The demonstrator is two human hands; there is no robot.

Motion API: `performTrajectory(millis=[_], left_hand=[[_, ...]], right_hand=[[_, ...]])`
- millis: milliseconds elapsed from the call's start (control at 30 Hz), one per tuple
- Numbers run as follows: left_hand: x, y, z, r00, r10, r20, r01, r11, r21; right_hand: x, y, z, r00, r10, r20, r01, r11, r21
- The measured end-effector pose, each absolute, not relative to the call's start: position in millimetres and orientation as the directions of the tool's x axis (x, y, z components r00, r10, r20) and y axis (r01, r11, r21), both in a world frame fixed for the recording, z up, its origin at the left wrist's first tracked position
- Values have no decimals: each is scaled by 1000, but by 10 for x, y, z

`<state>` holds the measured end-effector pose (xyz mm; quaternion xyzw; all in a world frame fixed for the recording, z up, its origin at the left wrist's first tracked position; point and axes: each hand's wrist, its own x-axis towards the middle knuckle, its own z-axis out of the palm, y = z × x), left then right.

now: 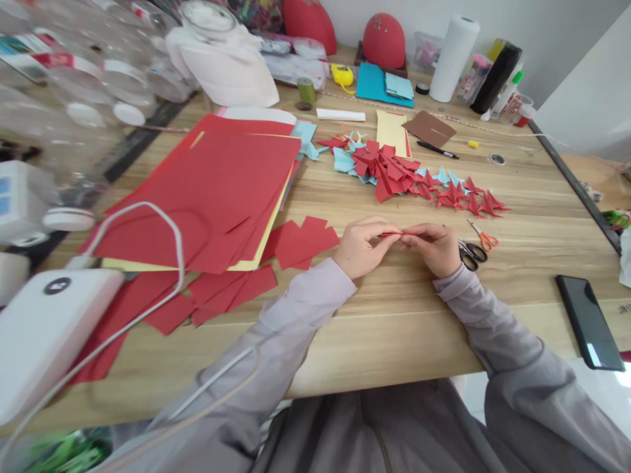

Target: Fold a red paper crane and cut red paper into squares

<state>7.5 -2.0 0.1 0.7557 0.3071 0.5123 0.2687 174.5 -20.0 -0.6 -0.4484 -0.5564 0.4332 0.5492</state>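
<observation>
Passage over tabletop (522, 269) toward phone (589, 318); black scissors (471, 253) beside right hand (438, 248); paper stack (211, 184) blocks left.

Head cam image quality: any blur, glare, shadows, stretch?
Head view: clear bottles at left look smeared; head view: white cable casts a faint shadow on the red sheets; head view: phone has a bright reflection at its near end; head view: wide-angle stretch toward the edges; red piece too small to read.
</observation>
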Motion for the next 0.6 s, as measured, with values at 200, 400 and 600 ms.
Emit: performTrajectory(millis=[200, 400, 600], left_hand=[[73, -19, 14, 261, 745, 613, 202, -664, 720], [76, -20, 20, 257, 765, 591, 211, -641, 738], [72, -6, -2, 285, 755, 591, 208, -651, 730]], right_hand=[[1742, -198, -8, 18, 976, 219, 38, 218, -975], [1755, -204, -11, 10, 977, 215, 52, 214, -975], [1770, -206, -27, -26, 980, 197, 64, 199, -978]])
